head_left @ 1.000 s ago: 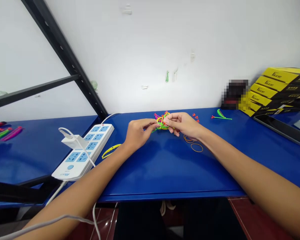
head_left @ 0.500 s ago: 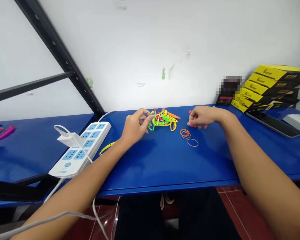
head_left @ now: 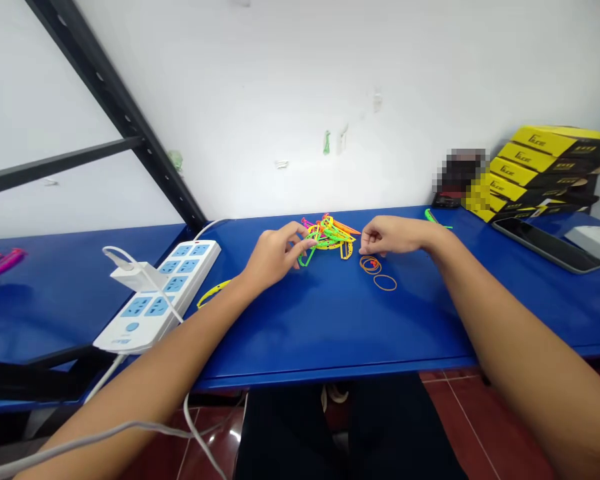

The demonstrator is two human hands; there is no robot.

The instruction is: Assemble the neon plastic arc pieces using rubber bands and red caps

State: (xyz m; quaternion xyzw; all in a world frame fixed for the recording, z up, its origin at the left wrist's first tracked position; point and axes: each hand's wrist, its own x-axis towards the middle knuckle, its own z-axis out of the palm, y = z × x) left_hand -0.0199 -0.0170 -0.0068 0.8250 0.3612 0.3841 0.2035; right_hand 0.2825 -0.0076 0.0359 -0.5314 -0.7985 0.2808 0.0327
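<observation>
Head view: near the tabletop's (head_left: 290, 333) back edge, the pile (head_left: 335, 237) stretches left-right between the nearer left hand (head_left: 277, 257), loosely curled, grip unclear, and right hand (head_left: 394, 235), pinched, contents hidden, just behind the bands (head_left: 371, 273).

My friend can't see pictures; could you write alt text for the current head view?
A person's bare left hand is at a pile of bright plastic pieces, while the bare right hand, fingers bent, is near thin tan rubber bands. A white power strip lies left on the shiny blue table.
</observation>
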